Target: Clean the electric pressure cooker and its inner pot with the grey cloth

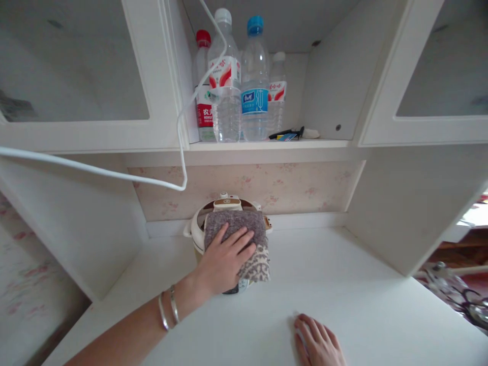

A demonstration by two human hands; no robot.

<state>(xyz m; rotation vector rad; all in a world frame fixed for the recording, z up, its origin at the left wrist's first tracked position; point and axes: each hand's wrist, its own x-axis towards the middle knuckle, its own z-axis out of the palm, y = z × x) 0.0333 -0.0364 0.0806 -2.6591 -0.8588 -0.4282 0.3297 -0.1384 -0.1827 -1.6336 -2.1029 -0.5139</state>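
My left hand (229,256), two silver bangles on its wrist, lies with fingers spread on a grey-brown patterned cloth (238,223). The cloth drapes over the lid and front of a white and brown electric cooker (198,223), which looks like a pressure cooker. Much of the cooker's front is hidden by cloth and hand; part of its control panel (242,287) shows below. At the lower right my right hand (318,343) rests on the white countertop (305,274), fingers loosely bent and thumb apart, with nothing visible in it.
Several clear plastic bottles (254,76) stand on the open shelf (274,146) above, beside small dark items (287,134). A white cable (152,180) hangs in front of the cabinets. Side panels (412,203) flank the counter. Metal objects (457,290) appear at far right.
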